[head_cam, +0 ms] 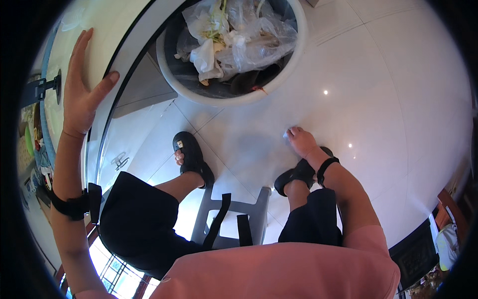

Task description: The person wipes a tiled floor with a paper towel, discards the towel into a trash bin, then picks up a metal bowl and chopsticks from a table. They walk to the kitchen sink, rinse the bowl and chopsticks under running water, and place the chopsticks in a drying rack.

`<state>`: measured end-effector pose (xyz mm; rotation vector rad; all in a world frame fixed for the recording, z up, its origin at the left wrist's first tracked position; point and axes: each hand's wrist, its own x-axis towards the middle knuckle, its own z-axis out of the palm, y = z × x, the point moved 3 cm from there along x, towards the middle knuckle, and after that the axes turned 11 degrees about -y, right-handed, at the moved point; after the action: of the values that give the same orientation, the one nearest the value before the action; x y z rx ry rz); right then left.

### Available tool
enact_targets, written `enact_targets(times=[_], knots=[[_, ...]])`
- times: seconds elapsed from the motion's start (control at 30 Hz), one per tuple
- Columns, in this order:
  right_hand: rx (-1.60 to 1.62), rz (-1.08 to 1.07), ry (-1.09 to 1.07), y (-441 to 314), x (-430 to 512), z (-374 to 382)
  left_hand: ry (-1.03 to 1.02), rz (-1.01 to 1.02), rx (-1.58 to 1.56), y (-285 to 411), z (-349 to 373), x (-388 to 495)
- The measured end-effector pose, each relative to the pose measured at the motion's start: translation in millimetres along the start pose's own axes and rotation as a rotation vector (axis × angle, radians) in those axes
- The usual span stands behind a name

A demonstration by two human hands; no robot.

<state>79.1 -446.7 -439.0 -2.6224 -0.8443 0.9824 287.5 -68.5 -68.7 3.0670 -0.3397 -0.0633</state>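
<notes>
My left hand (83, 88) lies along the edge of a cream-coloured tabletop (102, 35), fingers stretched out and thumb spread towards its dark-lined rim. It holds nothing. Lower down, between my feet and the bin, my right hand (300, 141) is curled around a small whitish piece (286, 134), perhaps tissue; most of it is hidden by the fingers. Ahead stands a round waste bin with a pale rim (239, 101) and dark inside. Clear plastic bags (257, 45), a crumpled white piece (204, 59) and greenish plant scraps (214, 33) fill it.
Glossy pale floor tiles (373, 101) spread to the right. My feet wear black clogs (188, 153). A grey plastic stool (239, 207) is beneath me, with black straps (244, 230) hanging over it. A black clamp-like fitting (52, 86) is at the table's far edge.
</notes>
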Motion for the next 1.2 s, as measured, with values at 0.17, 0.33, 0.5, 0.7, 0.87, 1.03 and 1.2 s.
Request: enact_targets(times=[0.17,0.33,0.5,0.7,0.87,1.03,1.2], knots=[[0.053,-0.062,0.115,0,-1,0,-0.022,0.006,-0.073,0,-1,2],[0.023,-0.041,0.132,2,-2,5,-0.003,0.007,0.016,2,-1,1],[0.013,-0.047,0.089,1,2,4,-0.011,0.002,-0.040,2,0,0],[0.014,-0.080,0.134,0,0,-6,-0.047,-0.007,-0.056,1,0,2],[0.003,-0.085,0.103,0,2,-4,0.004,0.013,-0.007,-4,0,1],[0.067,-0.035,0.121,-11,14,17,0.005,-0.028,0.017,-12,5,1],[0.338,0.161,0.192,35,-13,26,0.036,-0.027,0.049,-10,4,1]])
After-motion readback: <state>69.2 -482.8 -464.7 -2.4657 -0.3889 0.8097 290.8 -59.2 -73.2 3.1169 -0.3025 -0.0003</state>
